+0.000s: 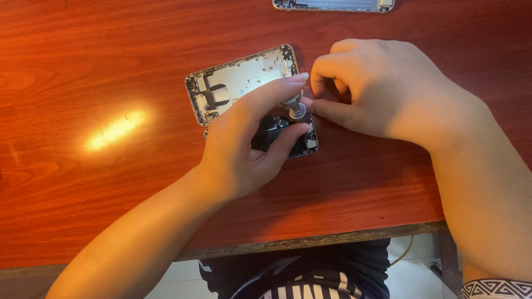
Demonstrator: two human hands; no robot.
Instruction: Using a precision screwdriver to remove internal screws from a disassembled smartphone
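An opened phone shell (244,83) lies flat on the red wood counter (83,182), its bare inside facing up so the parts can be reached. The left hand (249,144) pinches a small grey screwdriver (295,108) upright over the shell's lower end, apparently bearing straight down on a screw. The right hand (382,88), fingers curled closed, touches the tool's tip, seemingly to steady it. Another phone part (332,5) lies well apart at the far edge.
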